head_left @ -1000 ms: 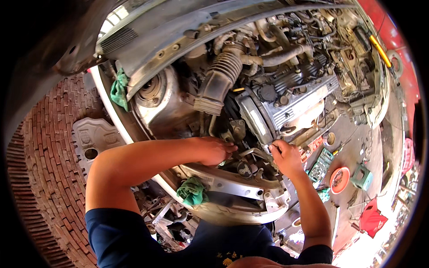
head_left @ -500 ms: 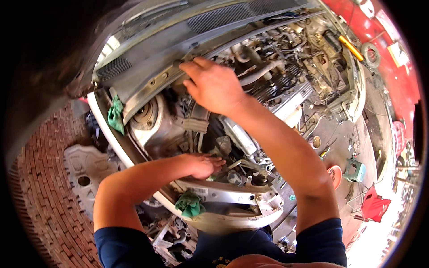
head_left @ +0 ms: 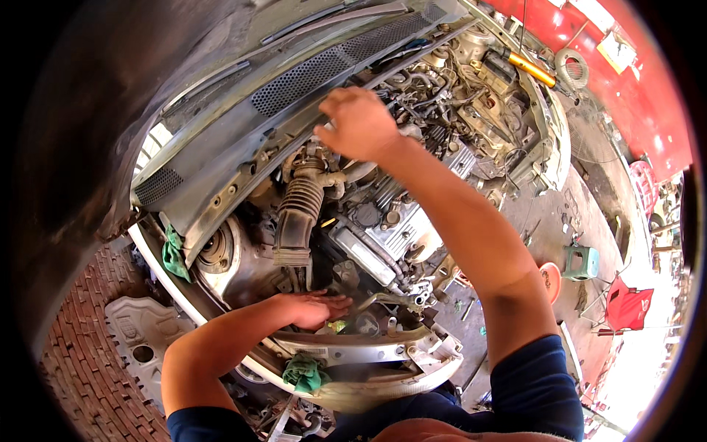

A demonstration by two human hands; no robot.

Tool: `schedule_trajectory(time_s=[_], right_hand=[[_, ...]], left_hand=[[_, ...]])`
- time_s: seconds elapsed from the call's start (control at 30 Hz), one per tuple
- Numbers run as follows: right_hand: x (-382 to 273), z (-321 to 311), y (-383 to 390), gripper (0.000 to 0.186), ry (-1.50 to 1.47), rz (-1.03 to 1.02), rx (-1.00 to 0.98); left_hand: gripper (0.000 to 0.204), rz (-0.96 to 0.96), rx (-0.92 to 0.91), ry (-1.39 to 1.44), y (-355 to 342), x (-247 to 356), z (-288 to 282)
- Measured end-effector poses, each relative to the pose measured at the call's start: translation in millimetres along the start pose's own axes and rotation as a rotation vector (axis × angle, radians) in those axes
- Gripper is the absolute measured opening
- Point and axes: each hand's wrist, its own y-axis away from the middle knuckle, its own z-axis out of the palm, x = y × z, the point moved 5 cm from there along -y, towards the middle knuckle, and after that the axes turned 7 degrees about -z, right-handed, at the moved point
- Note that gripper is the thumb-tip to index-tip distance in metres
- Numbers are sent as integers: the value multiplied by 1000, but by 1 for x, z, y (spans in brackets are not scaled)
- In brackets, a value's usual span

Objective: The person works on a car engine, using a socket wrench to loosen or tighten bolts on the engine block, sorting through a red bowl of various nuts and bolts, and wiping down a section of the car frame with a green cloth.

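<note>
In the head view my left hand lies flat, palm down with fingers stretched out, at the front of an engine bay just behind the front crossmember. It holds nothing visible. My right hand hangs over the back of the engine, by the grey cowl panel. Its fingers are loosely bent, thumb apart, with nothing seen in them. Below and left of it is a ribbed air intake hose. Between the hands sits the engine with its silver cover; my right forearm hides part of it.
Green rags lie on the left fender and on the front crossmember. A yellow cylindrical work light rests at the far right of the bay. A green stool and a red folding chair stand on the floor right.
My view has shifted, and more of the intake hose and engine shows. The right hand has moved right along the cowl edge. My left hand stays low at the front, still flat.
</note>
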Motion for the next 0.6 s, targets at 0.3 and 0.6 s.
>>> schedule_trajectory(time_s=[0.3, 0.6], right_hand=[[-46, 5, 12, 43, -38, -225, 299], [12, -32, -79, 73, -95, 54, 150]], left_hand=[[76, -30, 76, -2, 2, 7, -4], [73, -78, 55, -15, 8, 14, -13]])
